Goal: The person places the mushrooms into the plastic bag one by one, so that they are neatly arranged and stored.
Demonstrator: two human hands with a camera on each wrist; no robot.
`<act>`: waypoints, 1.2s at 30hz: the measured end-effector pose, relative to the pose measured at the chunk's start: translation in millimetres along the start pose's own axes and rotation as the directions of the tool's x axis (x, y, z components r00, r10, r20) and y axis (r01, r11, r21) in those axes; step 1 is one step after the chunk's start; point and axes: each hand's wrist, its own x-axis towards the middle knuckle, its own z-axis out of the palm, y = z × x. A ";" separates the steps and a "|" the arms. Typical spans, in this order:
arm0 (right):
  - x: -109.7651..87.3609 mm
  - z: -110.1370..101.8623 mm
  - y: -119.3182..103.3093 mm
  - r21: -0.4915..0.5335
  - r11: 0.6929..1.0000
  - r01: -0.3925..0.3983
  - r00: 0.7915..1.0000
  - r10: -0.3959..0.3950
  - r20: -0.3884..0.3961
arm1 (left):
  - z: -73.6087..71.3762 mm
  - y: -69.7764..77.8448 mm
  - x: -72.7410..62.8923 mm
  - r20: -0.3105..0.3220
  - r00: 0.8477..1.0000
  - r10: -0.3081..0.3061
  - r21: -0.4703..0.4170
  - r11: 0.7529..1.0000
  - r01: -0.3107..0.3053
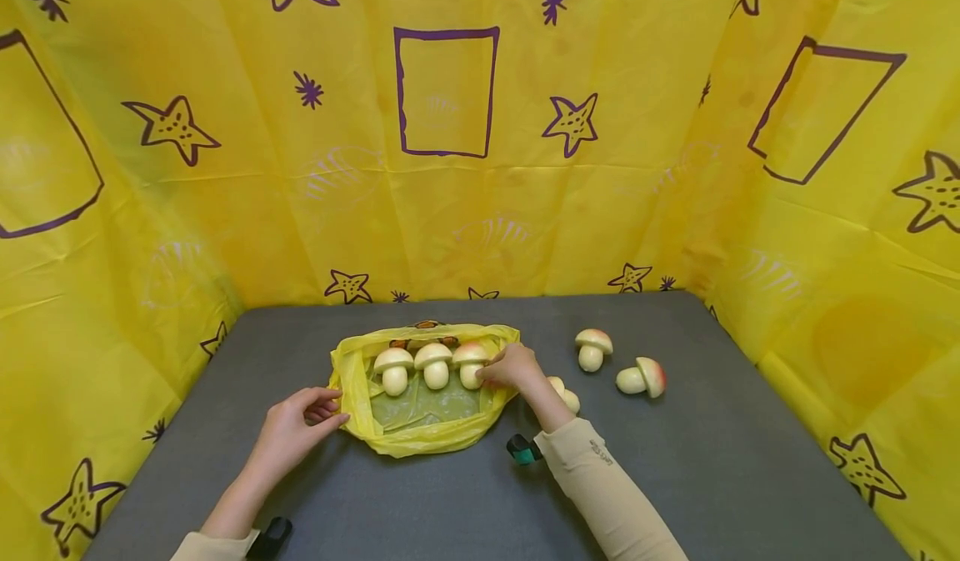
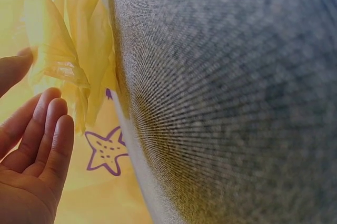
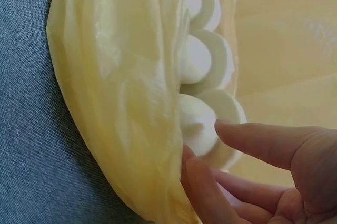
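Observation:
A yellow plastic bag (image 1: pixel 405 443) lies with its mouth spread wide on the grey table. Three cream toy mushrooms with pink-tinged caps stand in a row inside: a left one (image 1: pixel 393 373), a middle one (image 1: pixel 433 369) and a right one (image 1: pixel 469 376). At the bag's right side, my right hand (image 1: pixel 513 369) holds the right mushroom by its stem, thumb and fingertips around it in the right wrist view. My left hand (image 1: pixel 296 423) is at the bag's left rim, its fingers loosely bent and thumb apart, the fingertips at the plastic.
Right of the bag lie two more toy mushrooms, one upright (image 1: pixel 593 350) and one on its side (image 1: pixel 642 378). Another mushroom (image 1: pixel 566 396) is partly hidden behind my right wrist. Yellow patterned cloth (image 1: pixel 450 236) walls in the table (image 1: pixel 660 478) at the back and sides.

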 end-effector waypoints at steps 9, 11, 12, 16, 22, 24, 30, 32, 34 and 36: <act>-12.2 -16.8 -1.4 0.128 0.992 -0.009 1.000 0.005 0.026 | 0.2 0.0 1.2 0.010 1.000 -0.009 -0.004 1.000 0.009; -14.9 -20.9 -0.6 0.114 0.993 0.007 1.000 -0.010 0.021 | 0.5 0.2 1.6 0.011 1.000 -0.008 -0.005 1.000 0.008; -16.1 -23.0 -0.3 0.113 0.993 0.012 1.000 -0.015 0.021 | 0.6 0.3 1.8 0.011 1.000 -0.007 -0.005 1.000 0.007; -20.9 -31.4 1.6 0.096 0.995 0.026 1.000 -0.027 0.010 | 0.6 1.3 2.6 0.011 1.000 -0.004 -0.006 1.000 0.004; -27.0 -44.7 4.7 0.101 0.994 0.042 0.999 -0.042 -0.004 | 0.2 1.1 3.5 0.014 1.000 -0.008 -0.011 1.000 0.008; -29.0 -49.3 5.8 0.099 0.994 0.050 0.999 -0.049 -0.012 | 0.6 0.8 3.6 0.012 1.000 -0.006 -0.011 1.000 0.006; -35.5 -62.7 11.6 0.139 0.989 0.050 0.998 -0.046 -0.031 | 1.8 2.5 3.4 0.007 1.000 0.004 -0.007 1.000 -0.004; -38.0 -67.2 14.3 0.154 0.987 0.051 0.998 -0.046 -0.035 | 1.9 3.0 3.5 0.006 1.000 0.006 -0.005 1.000 -0.006; -40.0 -71.5 17.1 0.169 0.984 0.048 0.998 -0.042 -0.038 | 2.1 3.2 3.6 0.006 1.000 0.007 -0.005 1.000 -0.007; -42.2 -75.8 19.8 0.163 0.985 0.049 0.998 -0.043 -0.042 | 2.2 3.1 3.8 0.007 1.000 0.007 -0.006 1.000 -0.006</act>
